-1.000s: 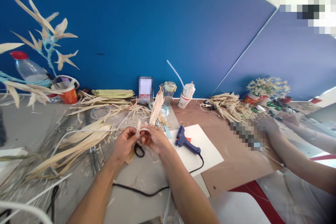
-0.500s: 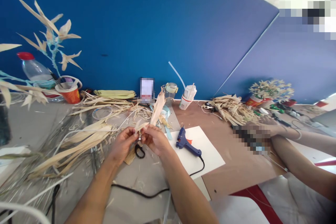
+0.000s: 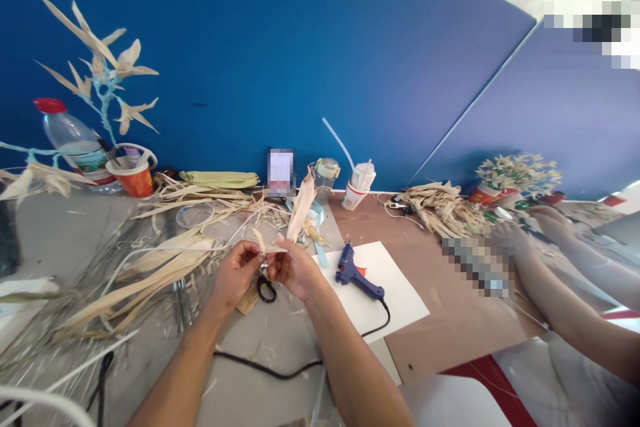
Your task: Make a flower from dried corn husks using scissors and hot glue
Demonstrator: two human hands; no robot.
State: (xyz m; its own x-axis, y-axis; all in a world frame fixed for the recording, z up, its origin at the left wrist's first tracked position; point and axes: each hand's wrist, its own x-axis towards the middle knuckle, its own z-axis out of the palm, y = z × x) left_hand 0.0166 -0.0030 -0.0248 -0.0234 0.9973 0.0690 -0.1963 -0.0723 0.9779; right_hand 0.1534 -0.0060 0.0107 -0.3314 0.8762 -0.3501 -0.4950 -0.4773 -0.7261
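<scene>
My left hand pinches a small pale piece of corn husk between thumb and fingers. Right beside it, my right hand has its fingers curled against the same piece, its thumb along the top. A larger dried corn husk stands up just behind my right hand. Below the hands, the black handle of a pair of scissors lies on the table, its blades hidden. To the right a blue glue gun rests on a white sheet of paper.
Loose husks and thin wires cover the left side. At the back stand a red cup with a husk-flower branch, a bottle, a phone and a white cup. A co-worker's arms reach in from the right.
My right thumb has shifted on the husk piece, which now sticks up more at my left fingertips. The co-worker's hands have moved apart and slightly right.
</scene>
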